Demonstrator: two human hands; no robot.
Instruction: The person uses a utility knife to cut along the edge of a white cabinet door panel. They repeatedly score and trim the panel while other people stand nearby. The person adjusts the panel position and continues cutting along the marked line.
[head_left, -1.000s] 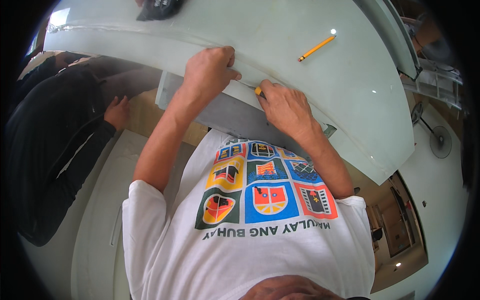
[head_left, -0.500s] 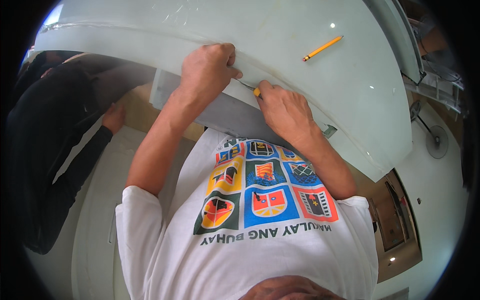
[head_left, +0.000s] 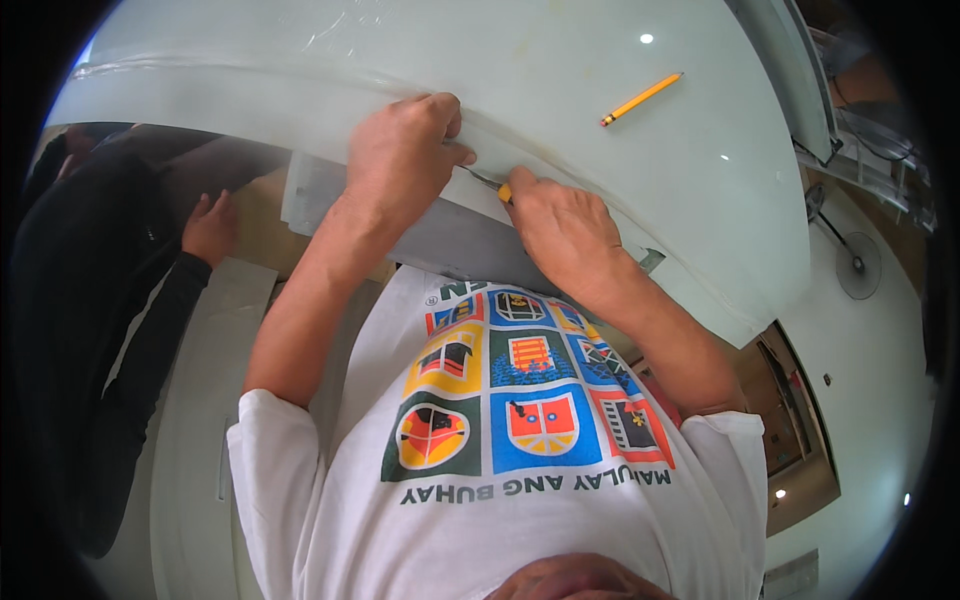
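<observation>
The utility knife, a thin blade with a yellow-orange handle, sits just above the middle of the frame, at the near edge of a large pale panel covered in clear film. The right hand is closed around the handle, so that only the handle's tip and the blade show beyond the knuckles; the blade lies low and nearly flat along the panel's edge, which suggests it is held that way to follow the edge rather than dig in. The left hand is curled shut just to the left of the blade, fingertips on top of the panel, seemingly pinching or pressing the film at the rim to keep it taut where the blade meets it; whether it really grips a strip of film I cannot tell. A yellow pencil lies loose on the panel toward the upper right, well apart from both hands. At the left of the frame another person's hand, in a dark sleeve, rests by the panel's underside.
</observation>
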